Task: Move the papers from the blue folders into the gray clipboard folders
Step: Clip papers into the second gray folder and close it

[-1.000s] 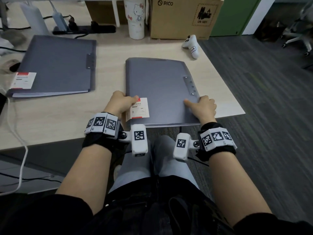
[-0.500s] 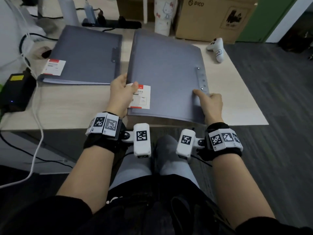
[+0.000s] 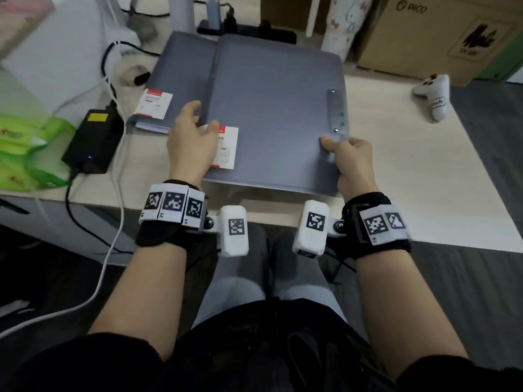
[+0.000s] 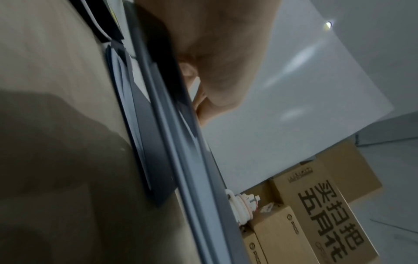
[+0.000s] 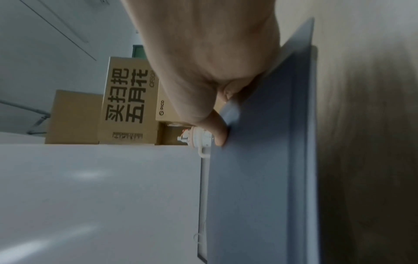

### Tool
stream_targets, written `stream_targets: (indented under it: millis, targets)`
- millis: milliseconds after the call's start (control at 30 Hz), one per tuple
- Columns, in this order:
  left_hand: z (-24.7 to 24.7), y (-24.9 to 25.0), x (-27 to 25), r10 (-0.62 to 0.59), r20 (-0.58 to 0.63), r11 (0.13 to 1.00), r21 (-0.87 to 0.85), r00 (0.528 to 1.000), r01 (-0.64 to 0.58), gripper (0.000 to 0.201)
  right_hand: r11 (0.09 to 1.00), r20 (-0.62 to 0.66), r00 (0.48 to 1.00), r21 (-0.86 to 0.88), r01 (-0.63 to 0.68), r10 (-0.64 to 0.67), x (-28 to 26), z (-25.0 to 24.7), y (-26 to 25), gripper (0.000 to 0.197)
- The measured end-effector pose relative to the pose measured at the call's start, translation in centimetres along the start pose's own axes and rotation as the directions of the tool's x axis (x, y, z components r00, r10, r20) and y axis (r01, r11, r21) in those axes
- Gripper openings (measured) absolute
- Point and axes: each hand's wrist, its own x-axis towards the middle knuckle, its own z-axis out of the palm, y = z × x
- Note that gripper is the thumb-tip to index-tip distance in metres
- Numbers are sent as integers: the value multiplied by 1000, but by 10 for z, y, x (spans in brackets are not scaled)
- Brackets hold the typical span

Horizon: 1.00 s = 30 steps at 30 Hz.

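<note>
Both hands hold a flat gray plastic clipboard folder (image 3: 271,114) above the pale wooden bench (image 3: 424,176): left hand (image 3: 189,142) grips its left edge, right hand (image 3: 351,159) pinches its near right corner. It overlaps a second gray folder (image 3: 181,72).

"PICO" on cardboard box (image 3: 441,32); "买扫把五月花" on taller box (image 5: 126,100).

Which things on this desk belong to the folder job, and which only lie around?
Job:
- held gray folder
- second gray folder beside it
- left hand
- right hand

Lying about:
- white controller
- cardboard box
- black power adapter
- cartoon tumbler
</note>
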Motion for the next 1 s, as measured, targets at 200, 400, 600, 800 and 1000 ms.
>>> stream_targets:
  millis: [200, 400, 600, 800, 1000]
  targets:
    - [-25, -21, 38, -51, 76, 978, -199, 996, 65, 40, 999, 12, 1000, 41, 14, -15, 9, 53, -6, 14]
    - [-40, -40, 84, -47, 143, 979, -189, 989, 74, 47, 1000, 36, 999, 27, 3, -4, 20, 102, -13, 22]
    - [-47, -47, 143, 2, 156, 991, -131, 988, 19, 55, 1000, 41, 999, 23, -21, 20, 37, 141, -25, 35]
    - [-45, -68, 180, 13, 170, 994, -107, 985, 5, 55, 998, 34, 997, -1, -69, 69, 53, 167, -25, 16]
    - [-42, -82, 191, -32, 165, 999, -24, 986, 36, 54, 995, 32, 999, -99, -19, 22, 67, 182, -10, 25]
